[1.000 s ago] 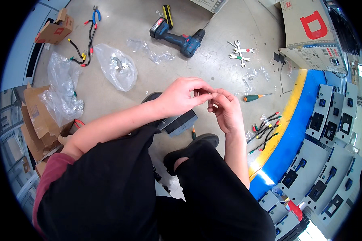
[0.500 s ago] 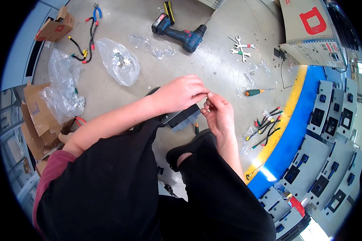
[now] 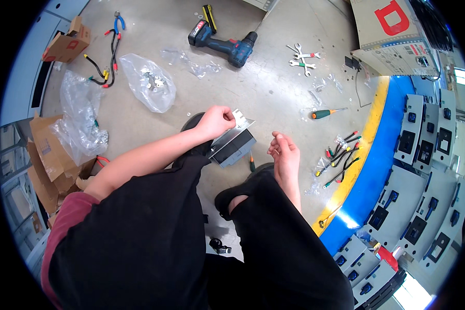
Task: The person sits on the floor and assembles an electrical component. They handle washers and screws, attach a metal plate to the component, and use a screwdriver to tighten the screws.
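A small grey metal box (image 3: 233, 143) sits on the floor, right in front of the person's knees. It is tilted, with one corner pointing away. Its dark front face looks toward the person. A thin shiny metal plate sticks up along its far top edge (the plate looks bent, like a little flap). The left hand (image 3: 216, 122) is closed on that plate at the box's top left corner. The right hand (image 3: 285, 155) is just beside the box on its right, fingers curled together, not touching it.
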`<state>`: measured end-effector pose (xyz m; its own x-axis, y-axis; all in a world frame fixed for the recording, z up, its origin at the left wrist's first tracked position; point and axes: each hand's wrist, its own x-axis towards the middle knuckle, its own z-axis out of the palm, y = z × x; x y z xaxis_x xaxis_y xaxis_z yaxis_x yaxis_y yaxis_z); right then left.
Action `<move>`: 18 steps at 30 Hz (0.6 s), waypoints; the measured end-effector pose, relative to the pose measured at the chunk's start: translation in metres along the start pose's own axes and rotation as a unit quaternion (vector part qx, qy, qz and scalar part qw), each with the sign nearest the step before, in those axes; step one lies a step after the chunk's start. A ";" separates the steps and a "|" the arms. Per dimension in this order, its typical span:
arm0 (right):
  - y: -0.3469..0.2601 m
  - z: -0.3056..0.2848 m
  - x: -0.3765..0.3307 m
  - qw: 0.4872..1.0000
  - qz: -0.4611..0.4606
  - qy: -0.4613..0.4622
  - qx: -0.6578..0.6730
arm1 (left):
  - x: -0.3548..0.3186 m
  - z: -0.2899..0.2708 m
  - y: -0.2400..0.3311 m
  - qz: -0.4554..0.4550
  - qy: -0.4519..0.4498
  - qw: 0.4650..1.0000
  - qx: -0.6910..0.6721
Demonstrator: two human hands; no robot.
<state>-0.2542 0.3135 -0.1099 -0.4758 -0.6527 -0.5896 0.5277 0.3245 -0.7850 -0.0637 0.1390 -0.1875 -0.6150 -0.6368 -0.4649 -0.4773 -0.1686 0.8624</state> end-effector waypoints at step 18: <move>0.090 -0.035 -0.012 0.738 -0.054 -0.080 -0.668 | 0.004 0.012 -0.005 0.010 -0.057 0.997 -0.047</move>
<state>-0.2254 0.3742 -0.1795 -0.3183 -0.7615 -0.5646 -0.7224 0.5805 -0.3757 -0.0714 0.1465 -0.1958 -0.6935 -0.5527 -0.4622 -0.4061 -0.2301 0.8844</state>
